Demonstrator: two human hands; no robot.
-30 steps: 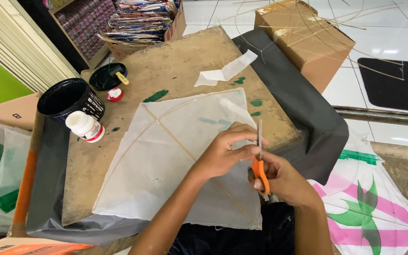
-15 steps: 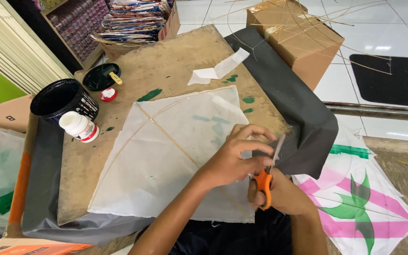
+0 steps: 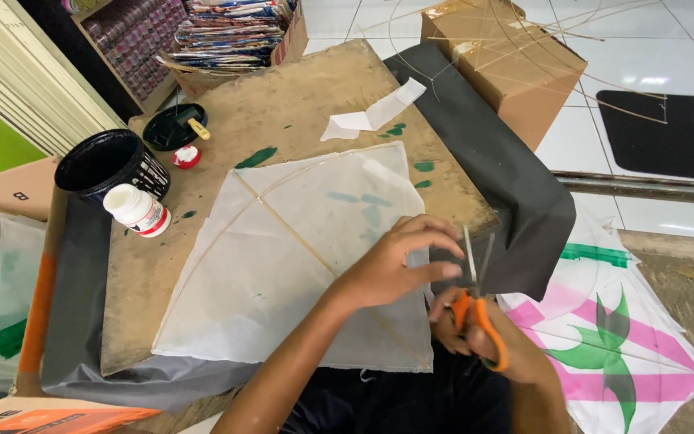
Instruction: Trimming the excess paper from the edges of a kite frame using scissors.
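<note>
A white paper kite (image 3: 283, 265) with thin bamboo sticks lies flat on a brown board (image 3: 283, 104). My left hand (image 3: 399, 261) presses down on the kite's right corner, fingers spread. My right hand (image 3: 483, 341) grips orange-handled scissors (image 3: 475, 297), blades apart and pointing up at the kite's right edge, just beside my left fingertips.
A white glue bottle (image 3: 138, 210), a black basket (image 3: 110, 165), a black lid (image 3: 172, 127) and a paper scrap (image 3: 371, 116) sit on the board. Black sheet (image 3: 516, 193) drapes the right side. A cardboard box (image 3: 508, 60) with bamboo frames stands behind. A pink and green kite (image 3: 620, 354) lies at right.
The scissors tilted from upright to slightly right and their blades opened. My left hand slid along the kite's right edge toward the blades. The view shifted a little.
</note>
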